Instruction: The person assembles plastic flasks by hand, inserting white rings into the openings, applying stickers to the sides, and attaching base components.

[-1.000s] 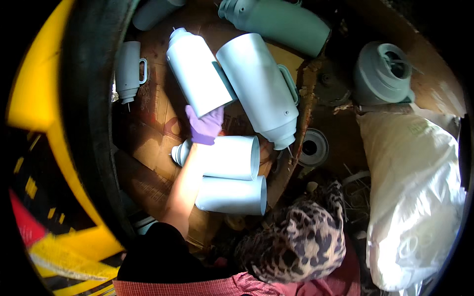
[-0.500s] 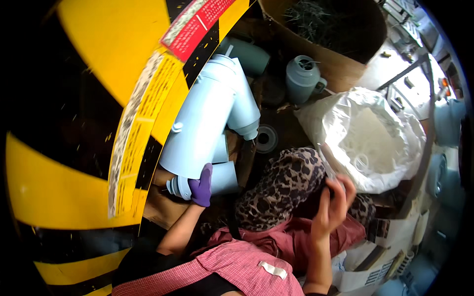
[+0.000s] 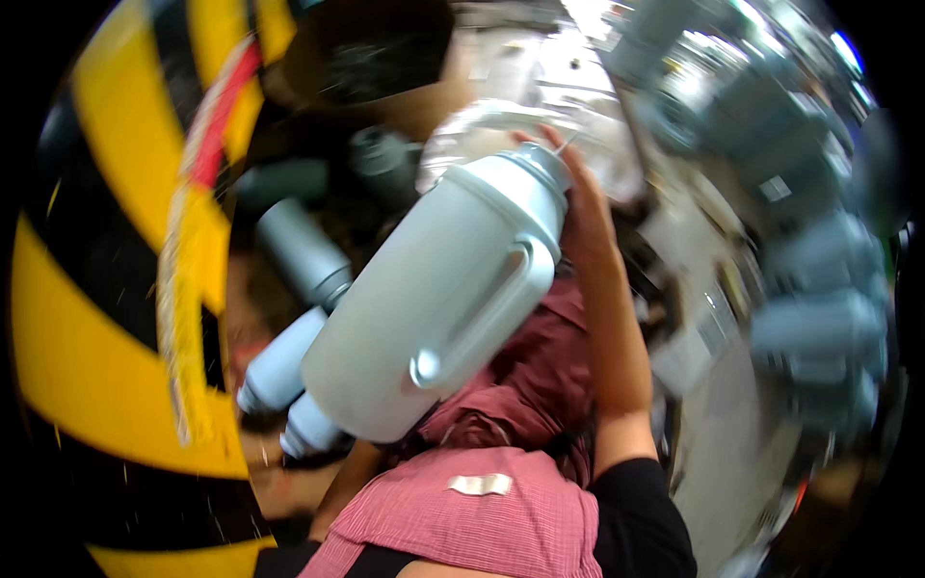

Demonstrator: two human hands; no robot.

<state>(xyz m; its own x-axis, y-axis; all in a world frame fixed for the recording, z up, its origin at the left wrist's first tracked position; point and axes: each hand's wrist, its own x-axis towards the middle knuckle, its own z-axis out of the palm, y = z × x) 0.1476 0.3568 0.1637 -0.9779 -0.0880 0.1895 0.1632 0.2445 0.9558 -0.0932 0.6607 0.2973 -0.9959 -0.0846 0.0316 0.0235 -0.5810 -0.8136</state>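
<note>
Right hand (image 3: 586,210): curled around the neck (image 3: 541,169) of a pale-blue flask (image 3: 414,299), apparently to steady its narrow end.
Left hand: hidden behind the flask; grip cannot be told.
Flask: tilted above maroon cloth (image 3: 522,383), base leftward, smooth-shelled, with a looped handle (image 3: 503,323).
Lying flasks (image 3: 289,361): beyond, sideways, perhaps against toppling.
White bag (image 3: 462,130): farther off, blurred.

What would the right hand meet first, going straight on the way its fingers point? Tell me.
The right hand would probably meet the white bag first, though depth is unclear.
</note>
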